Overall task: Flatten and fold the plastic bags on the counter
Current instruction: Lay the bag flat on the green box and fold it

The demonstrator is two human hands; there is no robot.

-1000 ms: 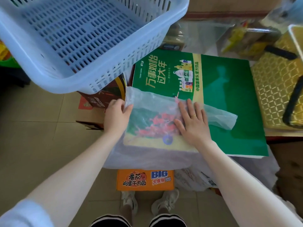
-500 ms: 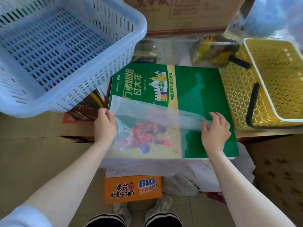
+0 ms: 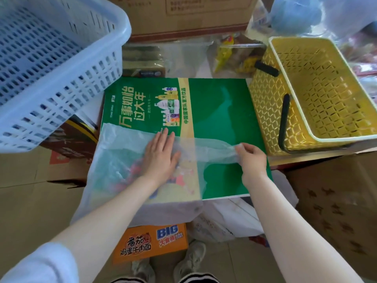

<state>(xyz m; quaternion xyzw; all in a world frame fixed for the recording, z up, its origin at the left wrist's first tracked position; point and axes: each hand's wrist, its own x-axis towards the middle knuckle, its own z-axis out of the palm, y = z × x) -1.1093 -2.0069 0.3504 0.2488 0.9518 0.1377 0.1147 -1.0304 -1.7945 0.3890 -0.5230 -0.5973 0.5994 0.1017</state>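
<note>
I am flattening a thin, translucent, whitish plastic bag (image 3: 122,158) on top of a flat green printed cardboard box (image 3: 220,119), which is serving as my work surface. The bag is lying with its long axis running from nine o'clock to three o'clock across the near half of the box, its wide body toward nine o'clock and spilling over the near edge at six o'clock, its narrow end tapering toward three o'clock.

My left hand (image 3: 161,156) is resting flat on the middle of the bag, fingers straight and together, pointing toward twelve o'clock, pinning the film down without gripping it. My right hand (image 3: 252,158) is sitting at three o'clock from the left one, and its fingertips (image 3: 239,149) are pinching the bunched narrow end of the bag, drawing it taut. So the bag's body is lying toward nine o'clock from my right hand and directly under my left.

I judge that the next move turns on that axis: the pinched end has to travel from three o'clock back toward nine o'clock, over my pinning hand, to make the first fold. The right hand is the nearer one for that.

A pale blue perforated plastic basket (image 3: 51,68) is standing at ten o'clock, and a yellow lattice plastic basket (image 3: 318,94) with black handles at two o'clock, just beside the box.
</note>
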